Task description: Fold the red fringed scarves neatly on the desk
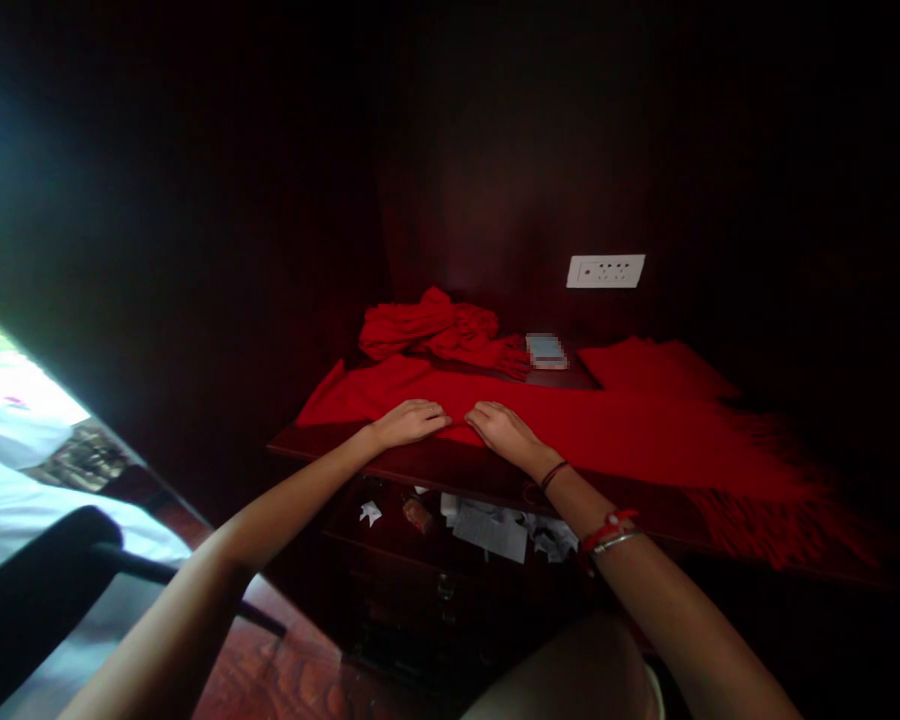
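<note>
A long red scarf [600,430] lies stretched along the dark wooden desktop, its fringe [765,525] hanging at the right. My left hand [414,420] is at the scarf's near edge, fingers closed on the cloth. Close beside it, my right hand [501,430] also has its fingers bent and closed on that edge. A narrow strip of red cloth shows between the two hands. Behind them, another red fringed scarf [435,325] sits in a loose heap. The fingertips and the cloth under them are partly hidden.
A folded red cloth [652,365] lies back right, near a small pale blurred rectangle [546,351]. A white socket panel [606,271] is on the wall. Below the desktop, an open drawer [390,545] holds crumpled papers [491,530]. A black chair [52,590] stands left.
</note>
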`<action>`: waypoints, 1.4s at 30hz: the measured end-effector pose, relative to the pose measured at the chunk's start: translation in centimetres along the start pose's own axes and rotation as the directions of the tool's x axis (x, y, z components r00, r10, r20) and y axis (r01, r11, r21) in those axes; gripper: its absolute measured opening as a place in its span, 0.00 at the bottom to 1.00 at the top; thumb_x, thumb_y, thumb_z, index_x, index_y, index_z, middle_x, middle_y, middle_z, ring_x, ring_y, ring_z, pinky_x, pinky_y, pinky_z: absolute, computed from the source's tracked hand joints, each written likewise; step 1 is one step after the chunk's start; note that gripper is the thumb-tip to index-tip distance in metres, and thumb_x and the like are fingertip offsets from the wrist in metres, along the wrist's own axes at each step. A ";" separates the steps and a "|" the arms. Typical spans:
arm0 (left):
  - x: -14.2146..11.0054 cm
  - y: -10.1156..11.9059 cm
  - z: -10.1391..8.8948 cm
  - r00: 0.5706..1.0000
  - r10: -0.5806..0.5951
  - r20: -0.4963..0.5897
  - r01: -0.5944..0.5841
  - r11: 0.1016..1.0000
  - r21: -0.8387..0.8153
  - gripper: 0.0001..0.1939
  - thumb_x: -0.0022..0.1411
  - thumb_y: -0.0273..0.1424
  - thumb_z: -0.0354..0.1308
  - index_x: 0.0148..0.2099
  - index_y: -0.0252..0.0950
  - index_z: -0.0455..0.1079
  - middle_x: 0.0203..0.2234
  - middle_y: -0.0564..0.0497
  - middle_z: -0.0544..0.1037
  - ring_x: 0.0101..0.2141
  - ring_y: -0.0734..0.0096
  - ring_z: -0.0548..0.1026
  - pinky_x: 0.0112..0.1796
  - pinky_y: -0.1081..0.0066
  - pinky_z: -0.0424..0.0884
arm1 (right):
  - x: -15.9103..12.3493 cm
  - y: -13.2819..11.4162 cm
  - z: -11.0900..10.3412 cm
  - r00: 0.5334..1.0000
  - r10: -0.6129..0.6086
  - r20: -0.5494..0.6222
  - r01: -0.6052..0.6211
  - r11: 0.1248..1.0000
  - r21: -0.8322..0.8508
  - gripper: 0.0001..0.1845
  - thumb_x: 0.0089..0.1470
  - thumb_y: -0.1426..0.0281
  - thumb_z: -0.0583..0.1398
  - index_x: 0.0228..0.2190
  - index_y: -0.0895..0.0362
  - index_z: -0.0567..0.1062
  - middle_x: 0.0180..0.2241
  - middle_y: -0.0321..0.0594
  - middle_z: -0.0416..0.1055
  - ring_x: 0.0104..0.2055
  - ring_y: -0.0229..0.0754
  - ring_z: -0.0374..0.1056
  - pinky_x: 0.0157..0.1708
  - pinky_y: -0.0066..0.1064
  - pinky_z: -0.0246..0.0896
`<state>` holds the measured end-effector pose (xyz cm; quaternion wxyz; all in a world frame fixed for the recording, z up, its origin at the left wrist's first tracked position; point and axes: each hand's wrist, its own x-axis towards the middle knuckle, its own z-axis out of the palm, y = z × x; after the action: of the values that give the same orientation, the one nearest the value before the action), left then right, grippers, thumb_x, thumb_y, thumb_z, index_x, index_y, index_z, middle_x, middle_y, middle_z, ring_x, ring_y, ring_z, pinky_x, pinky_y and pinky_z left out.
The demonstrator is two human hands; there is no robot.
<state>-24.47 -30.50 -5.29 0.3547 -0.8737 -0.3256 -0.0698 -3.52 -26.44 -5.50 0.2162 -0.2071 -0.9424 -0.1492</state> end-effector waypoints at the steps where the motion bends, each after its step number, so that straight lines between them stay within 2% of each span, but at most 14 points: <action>1: 0.0 0.0 0.1 1.000 -0.014 -0.006 0.014 1.000 -0.011 0.11 0.61 0.27 0.41 0.36 0.34 0.66 0.25 0.51 0.70 0.27 0.76 0.67 0.30 0.75 0.61 | 0.0 0.0 0.0 1.000 0.002 0.001 -0.002 1.000 0.001 0.10 0.54 0.74 0.48 0.31 0.60 0.69 0.30 0.41 0.66 0.33 0.37 0.61 0.36 0.27 0.53; 4: -0.1 0.0 0.3 0.998 -0.055 -0.011 0.055 0.998 -0.037 0.11 0.61 0.28 0.42 0.36 0.34 0.65 0.25 0.51 0.70 0.26 0.76 0.67 0.29 0.75 0.61 | 0.0 0.1 0.0 1.000 0.003 0.013 -0.003 1.000 0.000 0.10 0.54 0.76 0.48 0.33 0.60 0.68 0.32 0.42 0.66 0.34 0.37 0.60 0.38 0.28 0.53; 8: -0.4 -0.1 0.1 0.997 -0.081 -0.002 0.080 0.996 -0.048 0.12 0.62 0.29 0.41 0.36 0.34 0.66 0.26 0.50 0.69 0.27 0.76 0.66 0.30 0.76 0.61 | -0.2 0.0 -0.4 0.999 -0.029 0.024 0.029 1.000 -0.006 0.09 0.53 0.73 0.50 0.34 0.60 0.69 0.33 0.42 0.66 0.36 0.38 0.60 0.38 0.29 0.53; 12: -0.9 -0.1 -0.3 0.996 -0.045 0.071 0.050 0.996 -0.071 0.13 0.62 0.31 0.40 0.36 0.34 0.65 0.26 0.50 0.69 0.29 0.75 0.66 0.32 0.76 0.61 | -0.6 -0.2 -1.0 0.988 -0.111 0.103 0.117 0.991 -0.058 0.07 0.52 0.75 0.51 0.30 0.59 0.70 0.30 0.41 0.66 0.36 0.39 0.60 0.37 0.30 0.52; 16: -1.4 -0.2 -1.0 0.986 0.004 0.166 0.015 0.993 -0.113 0.14 0.62 0.27 0.37 0.40 0.36 0.64 0.31 0.50 0.69 0.32 0.75 0.66 0.33 0.76 0.61 | -0.7 -0.2 -1.1 0.975 -0.145 0.167 0.160 0.984 -0.079 0.08 0.52 0.75 0.51 0.30 0.60 0.70 0.30 0.42 0.66 0.35 0.38 0.60 0.36 0.29 0.52; 21: -1.3 -0.1 -1.6 0.954 -0.095 0.284 0.175 0.946 -0.273 0.13 0.62 0.34 0.40 0.38 0.35 0.63 0.29 0.53 0.68 0.30 0.77 0.67 0.32 0.78 0.61 | -0.8 -0.2 -1.1 0.973 -0.167 0.158 0.180 0.981 -0.070 0.08 0.52 0.76 0.51 0.30 0.60 0.70 0.30 0.41 0.66 0.35 0.38 0.60 0.36 0.29 0.52; 23: -1.3 -0.1 -1.7 0.947 -0.103 0.305 0.201 0.929 -0.311 0.13 0.61 0.35 0.40 0.38 0.35 0.63 0.29 0.53 0.68 0.30 0.78 0.67 0.33 0.78 0.61 | -0.9 -0.2 -1.2 0.973 -0.174 0.149 0.185 0.981 -0.060 0.09 0.52 0.75 0.50 0.30 0.60 0.70 0.29 0.42 0.66 0.35 0.38 0.60 0.36 0.29 0.52; 25: -1.5 -0.2 -1.6 0.957 -0.044 0.288 0.141 0.935 -0.326 0.13 0.62 0.33 0.39 0.40 0.35 0.63 0.32 0.52 0.69 0.32 0.78 0.67 0.35 0.79 0.61 | -1.1 -0.2 -1.2 0.973 -0.180 0.144 0.189 0.981 -0.048 0.10 0.53 0.74 0.49 0.30 0.60 0.70 0.29 0.42 0.66 0.34 0.37 0.60 0.35 0.28 0.52; 27: -1.7 -0.3 -1.6 0.969 0.046 0.243 0.033 0.950 -0.310 0.13 0.62 0.29 0.38 0.42 0.36 0.63 0.35 0.50 0.69 0.34 0.77 0.67 0.35 0.78 0.62 | -1.2 -0.3 -1.2 0.975 -0.178 0.135 0.185 0.982 -0.040 0.11 0.54 0.73 0.48 0.30 0.59 0.70 0.29 0.41 0.66 0.34 0.37 0.60 0.34 0.28 0.52; 30: -1.8 -0.5 -1.8 0.979 0.116 0.168 -0.071 0.964 -0.257 0.14 0.62 0.30 0.39 0.43 0.35 0.64 0.36 0.48 0.69 0.35 0.75 0.68 0.35 0.77 0.63 | -1.2 -0.2 -1.0 0.978 -0.165 0.131 0.171 0.985 -0.038 0.12 0.54 0.72 0.48 0.29 0.60 0.70 0.28 0.41 0.66 0.33 0.36 0.60 0.33 0.27 0.51; 33: -1.3 -0.6 -2.0 0.979 0.133 0.156 -0.096 0.970 -0.222 0.13 0.61 0.31 0.41 0.41 0.35 0.65 0.34 0.48 0.69 0.33 0.75 0.68 0.33 0.78 0.64 | -1.2 -0.1 -0.8 0.979 -0.164 0.123 0.169 0.985 -0.036 0.10 0.54 0.73 0.48 0.29 0.60 0.69 0.27 0.40 0.65 0.32 0.36 0.60 0.31 0.26 0.51; 38: -0.9 -0.7 -2.0 0.973 0.156 0.168 -0.127 0.977 -0.171 0.11 0.61 0.28 0.41 0.39 0.36 0.65 0.33 0.49 0.69 0.31 0.76 0.68 0.31 0.79 0.64 | -1.3 -0.1 -0.6 0.993 -0.113 -0.019 0.112 0.993 -0.044 0.11 0.55 0.73 0.47 0.30 0.59 0.68 0.27 0.39 0.65 0.31 0.35 0.59 0.31 0.26 0.50; 42: -1.2 -0.6 -1.7 0.984 0.136 0.118 -0.123 0.986 -0.112 0.11 0.61 0.30 0.41 0.37 0.35 0.64 0.33 0.49 0.69 0.31 0.76 0.68 0.29 0.79 0.63 | -1.3 -0.1 -0.6 0.983 -0.181 0.022 0.181 0.983 -0.018 0.11 0.55 0.72 0.48 0.29 0.58 0.68 0.26 0.38 0.65 0.30 0.35 0.59 0.30 0.26 0.50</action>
<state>-25.58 -31.94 -4.10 0.2914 -0.9130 -0.2854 -0.0086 -2.23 -27.16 -5.58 0.1901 -0.1241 -0.9580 -0.1754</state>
